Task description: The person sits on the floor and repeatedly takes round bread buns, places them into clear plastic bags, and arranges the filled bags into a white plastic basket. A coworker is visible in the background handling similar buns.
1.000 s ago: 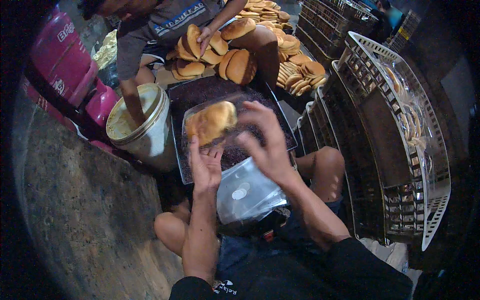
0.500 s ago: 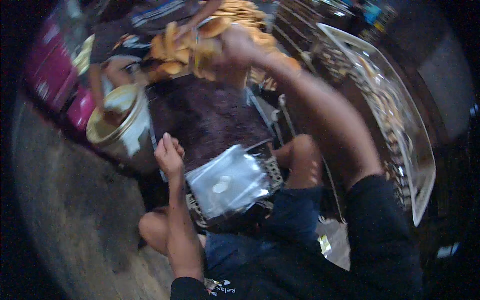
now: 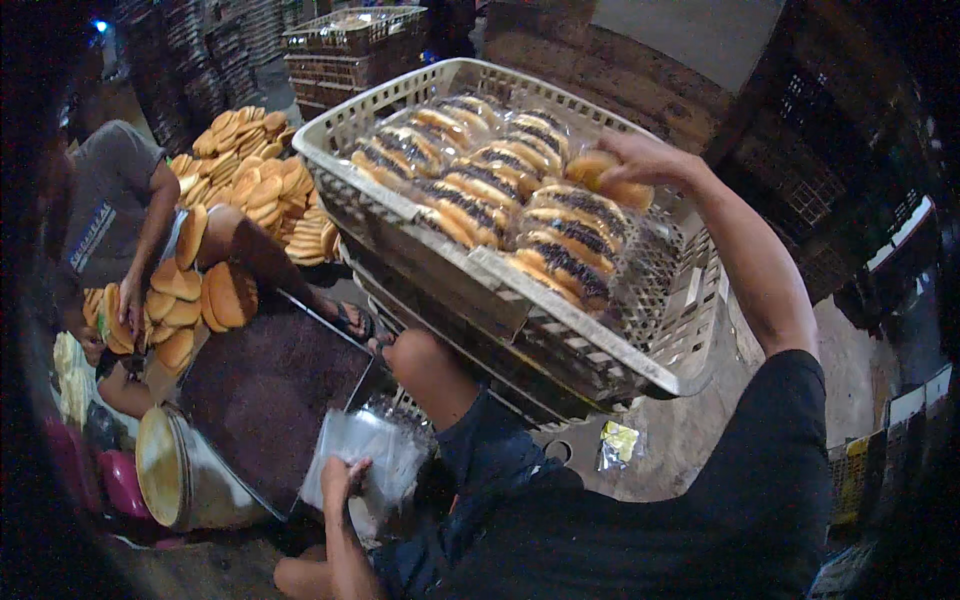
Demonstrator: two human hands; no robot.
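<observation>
My right hand (image 3: 640, 160) reaches out over a grey plastic crate (image 3: 480, 262) and grips a bagged bun (image 3: 612, 182) at the far right of the rows. The crate holds several bagged buns with dark sprinkle filling (image 3: 500, 190). My left hand (image 3: 338, 478) rests low on a stack of clear plastic bags (image 3: 372, 455) lying by my knee. A dark tray of chocolate sprinkles (image 3: 270, 385) lies just left of the bags.
Another person (image 3: 110, 220) sits at the left, handling buns (image 3: 185, 295) beside the tray. A large heap of plain buns (image 3: 250, 185) lies behind. A round tub (image 3: 170, 480) stands at lower left. Stacked crates (image 3: 350, 40) fill the background.
My right hand has carried the filled bun from above the sprinkle tray up to the crate on the right. My left hand has dropped onto the plastic bags. The view has swung right.
</observation>
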